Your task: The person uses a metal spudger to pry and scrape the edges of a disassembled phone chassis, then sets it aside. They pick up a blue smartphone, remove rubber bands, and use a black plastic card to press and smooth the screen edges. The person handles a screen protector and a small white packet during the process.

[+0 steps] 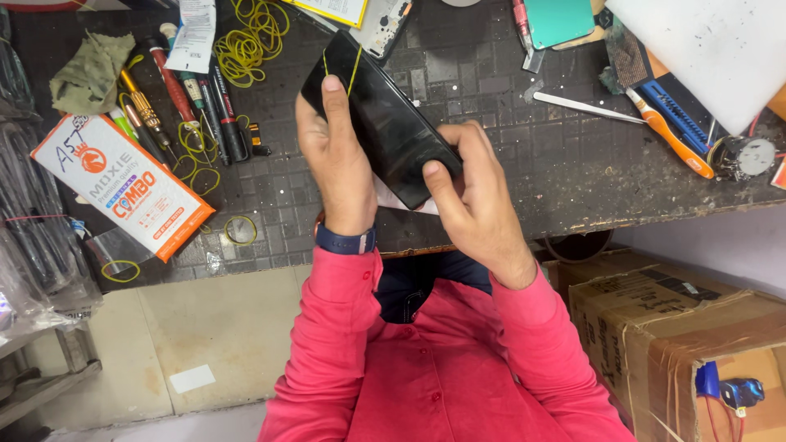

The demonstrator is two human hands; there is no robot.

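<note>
I hold a black smartphone (385, 123) tilted above the dark work mat (524, 164), its glossy screen up. A yellow rubber band (356, 65) is wrapped around its far end. My left hand (336, 155) grips the phone's left edge, with the index finger lying on the glass near the band. My right hand (471, 192) holds the near corner, thumb pressed on the screen's lower end. Both sleeves are red, and a dark blue band sits on my left wrist.
Screwdrivers and pens (176, 98) lie left, beside a pile of yellow rubber bands (250, 37) and a white-and-orange box (123, 184). White tweezers (585, 106), an orange-handled tool (671, 139) and a teal card (557, 20) lie right. A cardboard carton (679, 327) stands below the bench.
</note>
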